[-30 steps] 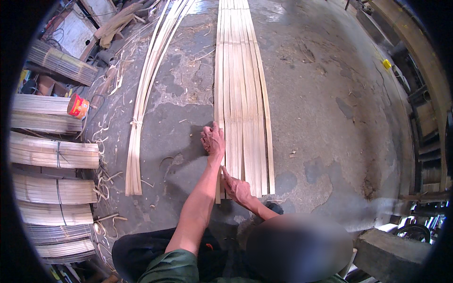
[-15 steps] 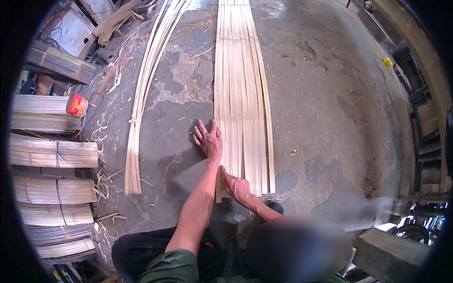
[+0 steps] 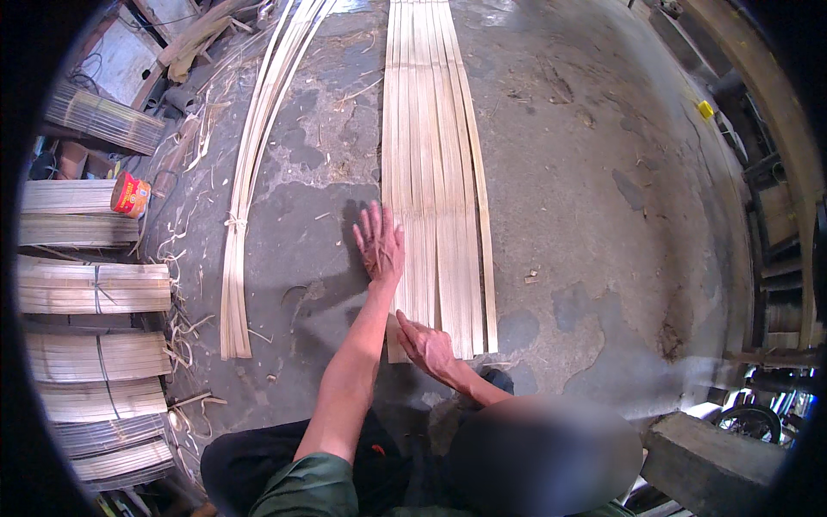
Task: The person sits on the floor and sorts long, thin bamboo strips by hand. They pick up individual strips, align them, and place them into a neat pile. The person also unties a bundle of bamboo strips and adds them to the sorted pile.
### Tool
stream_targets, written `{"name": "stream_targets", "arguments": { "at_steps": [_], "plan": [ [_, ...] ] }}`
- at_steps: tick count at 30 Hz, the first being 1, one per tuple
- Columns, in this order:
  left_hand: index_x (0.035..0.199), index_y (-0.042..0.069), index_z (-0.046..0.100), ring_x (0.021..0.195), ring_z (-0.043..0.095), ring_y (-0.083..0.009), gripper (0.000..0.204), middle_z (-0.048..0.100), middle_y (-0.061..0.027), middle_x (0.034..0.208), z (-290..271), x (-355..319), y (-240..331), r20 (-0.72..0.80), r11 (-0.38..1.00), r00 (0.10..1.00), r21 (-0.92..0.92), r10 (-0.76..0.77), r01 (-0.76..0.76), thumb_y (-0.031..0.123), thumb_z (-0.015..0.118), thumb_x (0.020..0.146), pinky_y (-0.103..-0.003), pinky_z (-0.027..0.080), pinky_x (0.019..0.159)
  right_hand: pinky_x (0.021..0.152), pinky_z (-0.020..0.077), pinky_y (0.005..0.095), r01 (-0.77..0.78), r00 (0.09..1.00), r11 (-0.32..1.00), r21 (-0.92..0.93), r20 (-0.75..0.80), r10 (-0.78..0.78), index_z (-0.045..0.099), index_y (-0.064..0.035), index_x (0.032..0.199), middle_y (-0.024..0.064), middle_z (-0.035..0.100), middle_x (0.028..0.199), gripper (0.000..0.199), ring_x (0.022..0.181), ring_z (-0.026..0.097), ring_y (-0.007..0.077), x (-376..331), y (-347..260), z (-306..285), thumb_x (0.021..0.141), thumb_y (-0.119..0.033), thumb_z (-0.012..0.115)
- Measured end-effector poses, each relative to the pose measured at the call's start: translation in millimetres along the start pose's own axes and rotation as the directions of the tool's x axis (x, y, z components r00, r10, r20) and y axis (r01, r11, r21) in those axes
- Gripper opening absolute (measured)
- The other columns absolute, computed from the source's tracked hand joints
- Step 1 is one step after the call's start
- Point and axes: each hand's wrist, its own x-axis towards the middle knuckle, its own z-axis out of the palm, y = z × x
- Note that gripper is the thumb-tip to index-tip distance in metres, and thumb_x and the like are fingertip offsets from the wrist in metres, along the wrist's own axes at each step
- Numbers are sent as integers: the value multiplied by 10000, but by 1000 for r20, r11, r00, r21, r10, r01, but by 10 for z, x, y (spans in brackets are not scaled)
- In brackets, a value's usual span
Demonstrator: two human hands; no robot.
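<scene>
One row of wooden strips (image 3: 429, 155) lies lengthwise on the floor (image 3: 586, 241), the strips too tightly set to count. Of two hands, the left hand (image 3: 380, 248) is at the row's left edge, its grip wide, fingers spread. The right hand (image 3: 428, 347) is at the near end; whether its grip holds a strip, I cannot tell. Leftward: one tied bundle (image 3: 236, 293), one red tub (image 3: 131, 196).

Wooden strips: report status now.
Left hand open, by left edge of wooden strips; right hand at near end. Strips side by side on floor. Tied bundle apart, to the left.
</scene>
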Motion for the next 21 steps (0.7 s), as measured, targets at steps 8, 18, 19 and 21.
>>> {"name": "stream_targets", "arguments": {
  "at_steps": [8, 18, 19, 21],
  "plan": [
    [1471, 164, 374, 1449, 228, -282, 544, 273, -97, 1559, -61, -31, 144, 200, 938, 917, -116, 345, -327, 359, 472, 973, -488, 164, 1180, 1180, 137, 516, -132, 972, 958, -253, -221, 76, 326, -144, 1489, 181, 269, 1538, 621, 1436, 214, 373, -58, 246, -297, 935, -351, 514],
    [1512, 201, 298, 1467, 154, -324, 604, 159, -130, 1595, -185, -196, 490, 250, 925, 892, -169, 375, -341, 421, 463, 974, -556, 71, 1176, 1158, 221, 507, -129, 966, 938, -323, -254, 46, 382, -95, 1450, 190, 317, 1517, 583, 1403, 303, 367, -98, 336, -197, 930, -317, 521],
    [1512, 212, 299, 1470, 137, -331, 610, 155, -135, 1595, -257, -201, 596, 254, 924, 890, -156, 379, -349, 430, 470, 969, -574, 60, 1170, 1152, 232, 512, -112, 957, 961, -251, -288, 37, 387, -69, 1439, 200, 333, 1505, 576, 1393, 317, 377, -100, 404, -187, 926, -291, 529],
    [1508, 235, 309, 1474, 108, -341, 613, 150, -145, 1594, -310, -191, 685, 264, 924, 886, -160, 380, -349, 437, 490, 958, -604, 43, 1159, 1140, 253, 523, -57, 936, 993, -107, -352, 16, 397, -19, 1416, 220, 366, 1480, 564, 1373, 345, 396, -88, 539, -206, 918, -239, 543]
  ]
}}
